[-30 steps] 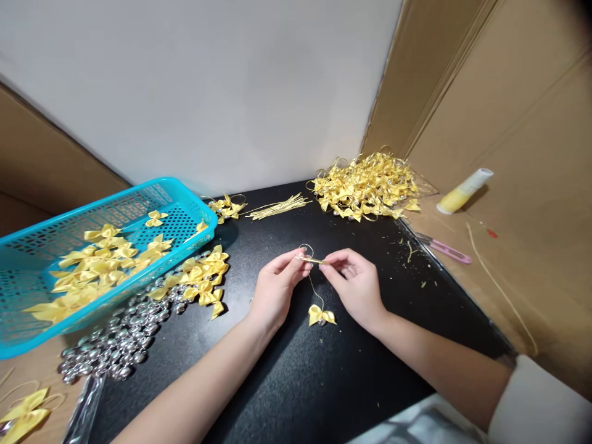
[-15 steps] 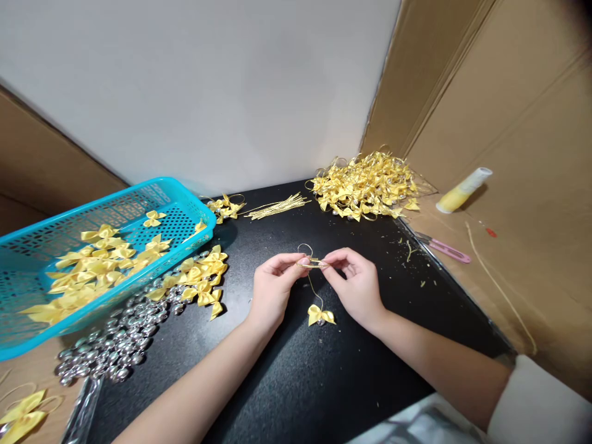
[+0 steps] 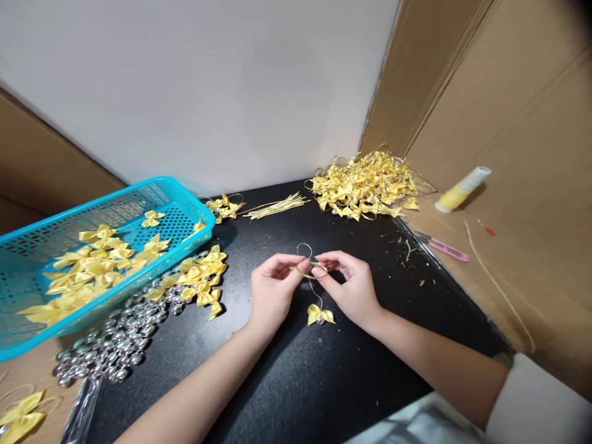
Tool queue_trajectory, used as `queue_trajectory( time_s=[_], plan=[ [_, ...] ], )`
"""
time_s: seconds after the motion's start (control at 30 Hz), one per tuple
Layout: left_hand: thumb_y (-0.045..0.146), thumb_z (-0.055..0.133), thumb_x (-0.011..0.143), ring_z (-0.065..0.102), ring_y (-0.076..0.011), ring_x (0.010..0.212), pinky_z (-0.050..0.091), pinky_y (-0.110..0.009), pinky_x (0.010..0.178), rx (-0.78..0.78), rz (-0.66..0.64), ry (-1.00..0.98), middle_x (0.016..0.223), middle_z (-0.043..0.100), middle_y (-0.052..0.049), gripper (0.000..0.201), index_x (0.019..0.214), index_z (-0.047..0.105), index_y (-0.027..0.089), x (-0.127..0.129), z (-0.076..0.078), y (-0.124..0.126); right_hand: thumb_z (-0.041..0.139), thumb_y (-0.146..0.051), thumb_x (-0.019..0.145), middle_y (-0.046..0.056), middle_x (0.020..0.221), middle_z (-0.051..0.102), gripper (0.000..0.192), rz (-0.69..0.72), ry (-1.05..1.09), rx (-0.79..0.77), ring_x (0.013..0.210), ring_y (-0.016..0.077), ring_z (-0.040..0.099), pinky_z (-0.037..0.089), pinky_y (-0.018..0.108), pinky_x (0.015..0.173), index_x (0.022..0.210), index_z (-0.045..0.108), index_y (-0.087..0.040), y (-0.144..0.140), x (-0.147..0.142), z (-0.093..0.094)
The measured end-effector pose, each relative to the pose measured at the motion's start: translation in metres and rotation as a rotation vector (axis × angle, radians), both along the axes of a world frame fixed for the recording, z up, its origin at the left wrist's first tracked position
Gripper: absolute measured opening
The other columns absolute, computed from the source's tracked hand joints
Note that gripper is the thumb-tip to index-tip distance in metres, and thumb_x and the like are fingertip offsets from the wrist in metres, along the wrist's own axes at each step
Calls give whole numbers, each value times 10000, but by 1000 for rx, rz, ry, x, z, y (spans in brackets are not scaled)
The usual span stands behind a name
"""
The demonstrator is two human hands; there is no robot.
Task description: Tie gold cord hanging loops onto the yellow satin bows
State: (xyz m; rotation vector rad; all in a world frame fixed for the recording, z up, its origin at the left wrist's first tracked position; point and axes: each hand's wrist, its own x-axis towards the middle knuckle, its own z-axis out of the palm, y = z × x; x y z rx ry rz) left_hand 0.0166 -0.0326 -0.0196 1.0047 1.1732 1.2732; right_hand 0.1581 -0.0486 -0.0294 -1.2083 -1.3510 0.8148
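Left hand pinches the gold cord between thumb and forefinger, other fingers curled under. Right hand pinches the same cord from the other side, fingertips almost meeting the left ones. Both hands are held just over the black mat, mid-table. The cord forms a small loop above the fingertips and a second loop between them; the exact knot state is too small to tell. A strand drops from the pinch down to a yellow bow, which lies on the mat just below and between the two hands. Something small and silver sits at the bow's centre, not clear.

Left of the hands: a loose cluster of bows on the mat, near a spread of silver bells. A blue basket tilts over the bells, with more yellow bows inside. Far left bottom corner, one bow with cord on cardboard. A clear plastic bag edge is beside it.

Behind the hands: a bundle of cut cords, a few finished bows left of it, and a big pile of finished bows at the mat's far right corner, well apart from the hands.

Right side on cardboard: pink clippers at the mat's edge, a yellow spool lying tilted, a long loose strand running toward the near edge. White sleeve at bottom right.
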Motion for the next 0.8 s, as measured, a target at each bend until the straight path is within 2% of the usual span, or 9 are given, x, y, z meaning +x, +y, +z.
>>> queue_trajectory(
  time_s=[0.2, 0.3, 0.37, 0.4, 0.5, 0.53, 0.63, 0.8],
  plan=[
    [258, 788, 675, 649, -139, 659, 517, -246, 663, 47, -34, 117, 709, 723, -29, 134, 722, 709, 160, 2, 0, -5, 637, -240, 828, 43, 744, 736, 109, 2, -42, 0, 693, 175, 682, 549, 293, 666, 755, 701, -191, -1, 3, 2],
    [248, 742, 700, 653, -158, 734, 516, -271, 722, 120, -89, 192, 784, 716, -35, 157, 821, 685, 166, -1, 1, -2, 635, -247, 826, 39, 725, 726, 112, 1, -53, -1, 681, 174, 673, 542, 293, 660, 747, 690, -189, 0, 5, 2],
    [202, 696, 697, 627, -155, 738, 497, -269, 729, 210, -163, 370, 787, 687, -24, 157, 846, 658, 169, -5, 6, 2, 634, -251, 826, 38, 719, 720, 112, -8, -63, 5, 678, 173, 668, 537, 291, 654, 748, 684, -188, 1, 6, 1],
    [178, 671, 688, 599, -149, 698, 479, -259, 690, 238, -230, 518, 740, 658, -13, 106, 790, 640, 169, -8, 11, 3, 632, -254, 827, 37, 718, 718, 114, -14, -68, 7, 677, 173, 667, 535, 289, 650, 748, 681, -188, 2, 6, 1],
    [211, 663, 673, 566, -159, 617, 429, -258, 589, 188, -591, 893, 658, 624, -11, 56, 690, 627, 171, -17, 26, 5, 620, -260, 831, 37, 715, 715, 131, -24, -81, 5, 672, 172, 665, 531, 286, 643, 735, 673, -189, 3, 7, 1],
    [249, 676, 675, 579, -175, 640, 431, -267, 592, 174, -640, 968, 697, 645, -28, 94, 720, 650, 171, -19, 30, 5, 618, -263, 832, 37, 713, 714, 136, -26, -85, 3, 668, 171, 663, 530, 286, 640, 731, 671, -188, 3, 7, 1],
    [298, 686, 693, 608, -208, 712, 444, -284, 622, 146, -723, 1084, 812, 679, -67, 166, 803, 681, 174, -21, 34, 1, 619, -275, 834, 36, 703, 707, 147, -27, -89, -9, 659, 168, 657, 529, 283, 631, 731, 669, -184, 4, 7, 1],
    [252, 666, 716, 615, -207, 745, 452, -284, 649, 157, -780, 1105, 870, 681, -75, 127, 814, 674, 171, -18, 27, -4, 615, -272, 840, 41, 718, 707, 142, -16, -72, -29, 670, 167, 653, 538, 292, 641, 747, 669, -180, 4, 7, 0]
  ],
)
